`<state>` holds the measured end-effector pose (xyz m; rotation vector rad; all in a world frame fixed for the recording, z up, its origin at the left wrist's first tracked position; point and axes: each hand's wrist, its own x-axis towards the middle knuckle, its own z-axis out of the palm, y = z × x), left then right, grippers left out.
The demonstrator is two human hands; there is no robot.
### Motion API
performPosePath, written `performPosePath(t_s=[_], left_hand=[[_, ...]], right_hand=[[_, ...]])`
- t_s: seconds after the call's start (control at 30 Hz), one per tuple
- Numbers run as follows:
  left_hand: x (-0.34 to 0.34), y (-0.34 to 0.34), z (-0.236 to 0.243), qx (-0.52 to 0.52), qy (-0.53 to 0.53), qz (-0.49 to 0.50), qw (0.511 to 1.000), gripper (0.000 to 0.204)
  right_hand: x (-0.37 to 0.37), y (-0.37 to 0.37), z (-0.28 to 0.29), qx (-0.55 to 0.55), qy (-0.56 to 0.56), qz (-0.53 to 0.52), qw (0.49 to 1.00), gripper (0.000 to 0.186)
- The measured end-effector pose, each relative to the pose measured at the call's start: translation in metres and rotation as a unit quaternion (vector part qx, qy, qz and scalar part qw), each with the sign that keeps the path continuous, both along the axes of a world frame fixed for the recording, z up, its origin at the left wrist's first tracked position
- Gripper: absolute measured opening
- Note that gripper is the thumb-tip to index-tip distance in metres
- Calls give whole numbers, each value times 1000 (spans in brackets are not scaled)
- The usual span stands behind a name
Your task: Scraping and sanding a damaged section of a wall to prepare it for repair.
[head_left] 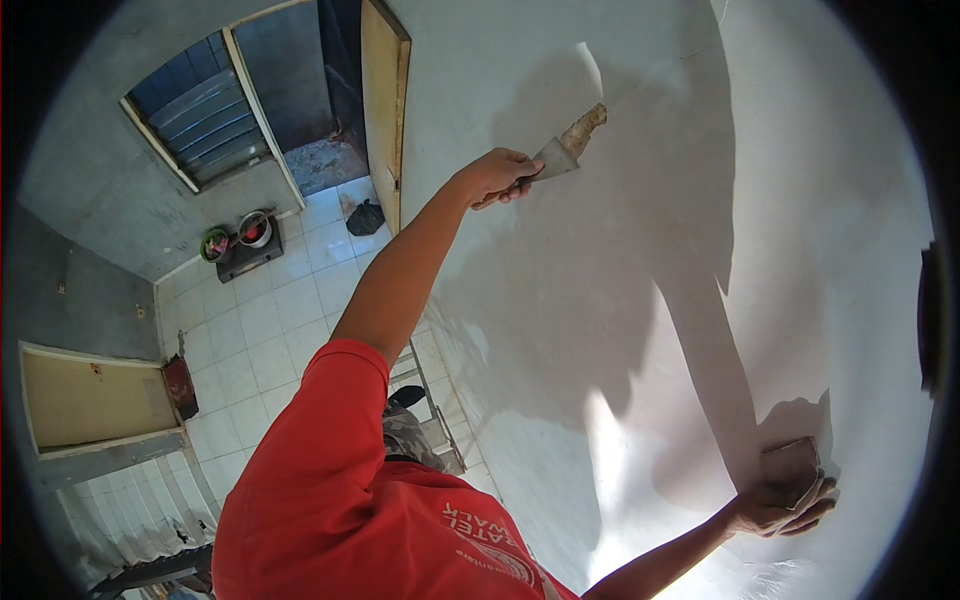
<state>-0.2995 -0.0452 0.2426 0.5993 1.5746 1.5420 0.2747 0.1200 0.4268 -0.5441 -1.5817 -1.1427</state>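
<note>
My left hand point(500, 178) is raised toward the pale wall point(560, 290), its fingers pinched on the grey metal blade of a putty knife point(556, 160). The knife's rough, worn brown handle points up and away from the hand. Low on the right, my right hand point(780, 512) is closed around a flat, brown-grey square piece point(792, 468), held close to the wall. The material of this piece is not clear. Shadows of my head and arms spread over the wall between both hands.
A metal ladder-like frame point(440, 425) stands below me on the white tiled floor point(262, 335). Farther off are a door point(384, 95), a black bag point(366, 218), a white pot point(256, 229) and a green container point(214, 245). A dark object point(930, 318) is at the right edge.
</note>
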Motion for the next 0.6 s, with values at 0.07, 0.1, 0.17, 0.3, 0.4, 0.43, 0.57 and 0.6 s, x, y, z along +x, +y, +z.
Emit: performPosePath(t_s=[0.07, 0.1, 0.17, 0.3, 0.4, 0.43, 0.57, 0.6], left_hand=[[-1, 0, -15, 2, -10, -2, 1000, 37], [-2, -2, -24, 6, -16, -3, 1000, 38], [-2, -9, -42, -71, 18, -18, 997, 37], [-2, -30, -56, -289, 170, -21, 942, 40], [2, -35, -28, -92, 101, 39, 990, 40], [1, -31, -10, -22, 82, 54, 995, 39], [8, -7, 56, 115, 115, 57, 985, 38], [7, -2, 67, 94, 109, 59, 988, 38]], right_hand=[[-1, -1, -1, 15, 0, -27, 1000, 29], [-2, -2, -1, 18, 4, -40, 999, 28], [-4, -4, -1, 14, 10, -52, 998, 27], [-6, -9, 1, 8, 6, -40, 999, 27], [-7, -11, 4, 3, -2, -15, 1000, 27], [-8, -11, 5, 1, -7, -5, 1000, 27], [-8, -11, 8, 16, -24, 10, 1000, 28], [-8, -11, 8, 10, -24, 23, 999, 28]])
